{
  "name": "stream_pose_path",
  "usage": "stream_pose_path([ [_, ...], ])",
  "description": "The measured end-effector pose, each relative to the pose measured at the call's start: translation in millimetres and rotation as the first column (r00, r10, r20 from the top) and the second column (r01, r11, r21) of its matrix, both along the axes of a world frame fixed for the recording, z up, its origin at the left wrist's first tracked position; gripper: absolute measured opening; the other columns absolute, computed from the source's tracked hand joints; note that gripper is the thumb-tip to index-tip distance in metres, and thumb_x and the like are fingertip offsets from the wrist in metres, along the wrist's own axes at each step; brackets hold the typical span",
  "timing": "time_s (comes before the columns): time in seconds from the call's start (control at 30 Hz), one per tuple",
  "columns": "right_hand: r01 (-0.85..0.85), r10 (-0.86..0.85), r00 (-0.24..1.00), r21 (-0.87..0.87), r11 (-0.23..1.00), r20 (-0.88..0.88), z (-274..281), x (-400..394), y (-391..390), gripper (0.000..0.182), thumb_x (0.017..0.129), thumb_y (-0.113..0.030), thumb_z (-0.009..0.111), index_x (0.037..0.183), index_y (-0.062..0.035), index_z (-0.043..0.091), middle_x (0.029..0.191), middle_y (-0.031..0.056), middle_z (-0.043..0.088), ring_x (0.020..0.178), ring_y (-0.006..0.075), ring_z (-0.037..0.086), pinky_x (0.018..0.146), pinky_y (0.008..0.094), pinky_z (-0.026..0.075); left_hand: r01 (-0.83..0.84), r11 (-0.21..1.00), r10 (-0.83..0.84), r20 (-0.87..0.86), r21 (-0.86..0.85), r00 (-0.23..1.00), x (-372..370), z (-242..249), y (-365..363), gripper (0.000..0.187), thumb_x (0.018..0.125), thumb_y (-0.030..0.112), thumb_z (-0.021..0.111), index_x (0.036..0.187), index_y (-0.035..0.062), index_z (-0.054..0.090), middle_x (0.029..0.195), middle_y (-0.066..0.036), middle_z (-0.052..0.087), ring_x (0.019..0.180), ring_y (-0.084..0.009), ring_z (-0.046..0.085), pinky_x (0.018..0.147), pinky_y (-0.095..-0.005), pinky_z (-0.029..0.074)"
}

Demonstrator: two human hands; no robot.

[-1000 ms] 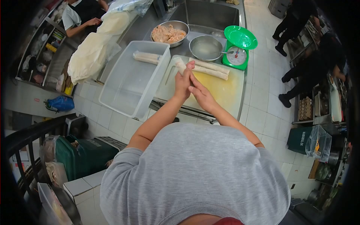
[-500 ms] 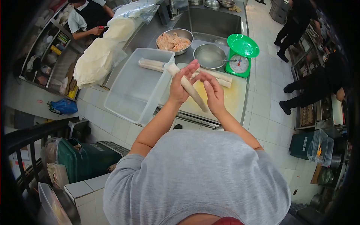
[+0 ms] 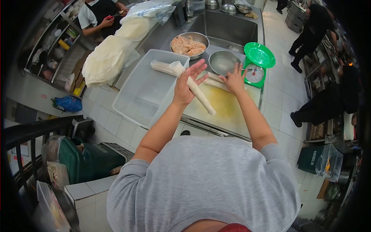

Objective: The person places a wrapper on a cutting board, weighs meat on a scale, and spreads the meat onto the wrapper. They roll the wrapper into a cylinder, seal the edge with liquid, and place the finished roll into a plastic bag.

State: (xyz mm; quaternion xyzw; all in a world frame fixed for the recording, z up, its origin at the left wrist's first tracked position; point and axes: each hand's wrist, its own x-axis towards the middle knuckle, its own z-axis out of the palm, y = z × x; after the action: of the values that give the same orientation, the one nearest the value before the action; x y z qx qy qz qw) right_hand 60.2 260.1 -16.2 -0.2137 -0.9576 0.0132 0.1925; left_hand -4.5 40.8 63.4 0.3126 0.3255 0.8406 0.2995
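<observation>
A long pale wrapped roll [image 3: 201, 96] lies across the palm of my left hand [image 3: 185, 87], whose fingers are spread behind it. My right hand [image 3: 234, 80] has its fingers apart at the near rim of the metal bowl of cloudy liquid [image 3: 224, 63]; whether the fingertips touch the liquid is unclear. Other rolls [image 3: 212, 82] rest on the cutting board [image 3: 235, 116], partly behind my hands. More rolls [image 3: 162, 67] lie in the clear plastic tub [image 3: 135, 92], at its far right side.
A bowl of orange-pink filling [image 3: 189, 45] stands before the sink [image 3: 232, 27]. Right of the bowls is a green scale [image 3: 259, 58]. Stacked pale wrappers [image 3: 106, 62] lie at the left. One co-worker [image 3: 102, 19] is at the far left; others [image 3: 315, 31] are at the right.
My right hand has moved away from the roll, forward and right to the liquid bowl. My left hand still supports the roll. The camera view has shifted slightly.
</observation>
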Motion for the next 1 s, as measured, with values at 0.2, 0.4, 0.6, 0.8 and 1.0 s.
stream_pose_path([
  [0.2,-0.168,0.091,0.98,-0.488,0.856,-0.176,14,-10,6,0.039,0.088,-0.043,0.058,0.101,-0.0085,0.068,0.138,0.0256,0.04,0.137,0.0405,0.023,0.111,0.0542,0.016,0.024,0.999,-0.024,-0.006,0.039,1.0,-6,-1,-1,0.054,0.095,0.044,0.044,0.132,0.0053,0.05,0.147,-0.013,0.035,0.135,-0.0278,0.032,0.109,-0.0488,0.027],
  [0.4,-0.726,0.344,0.646,-0.407,0.555,-0.682,87,31,-102,0.029,0.092,-0.029,0.055,0.114,-0.0139,0.065,0.146,0.0196,0.033,0.14,0.0388,0.017,0.112,0.0494,0.016,-0.003,1.0,0.003,0.009,0.014,1.0,-2,6,5,0.059,0.094,0.046,0.042,0.135,0.005,0.046,0.148,-0.01,0.034,0.134,-0.025,0.033,0.11,-0.0442,0.024],
  [0.6,-0.765,0.465,0.61,-0.322,0.558,-0.642,93,41,-98,0.032,0.094,-0.029,0.049,0.117,-0.0139,0.065,0.152,0.0165,0.023,0.141,0.0407,0.014,0.112,0.0504,0.013,0.036,0.998,-0.04,0.065,0.058,0.997,0,11,10,0.062,0.092,0.046,0.044,0.138,0.0047,0.042,0.147,-0.008,0.036,0.13,-0.0216,0.036,0.11,-0.0428,0.025],
  [0.8,-0.726,0.506,0.628,-0.212,0.654,-0.592,101,49,-102,0.029,0.092,-0.029,0.051,0.108,-0.0128,0.069,0.146,0.0179,0.034,0.138,0.0422,0.02,0.111,0.0517,0.015,0.032,0.997,-0.036,0.048,0.075,0.998,3,15,12,0.062,0.093,0.048,0.042,0.137,0.0048,0.043,0.147,-0.009,0.035,0.131,-0.0226,0.035,0.11,-0.0437,0.025],
  [1.0,-0.752,0.475,0.601,-0.254,0.608,-0.643,104,54,-100,0.03,0.091,-0.032,0.054,0.104,-0.0092,0.068,0.138,0.0159,0.043,0.134,0.0404,0.027,0.109,0.0537,0.018,0.02,0.996,-0.025,0.062,0.083,0.998,3,11,13,0.057,0.094,0.047,0.039,0.135,0.007,0.046,0.148,-0.011,0.034,0.133,-0.0256,0.035,0.11,-0.0461,0.026],
])
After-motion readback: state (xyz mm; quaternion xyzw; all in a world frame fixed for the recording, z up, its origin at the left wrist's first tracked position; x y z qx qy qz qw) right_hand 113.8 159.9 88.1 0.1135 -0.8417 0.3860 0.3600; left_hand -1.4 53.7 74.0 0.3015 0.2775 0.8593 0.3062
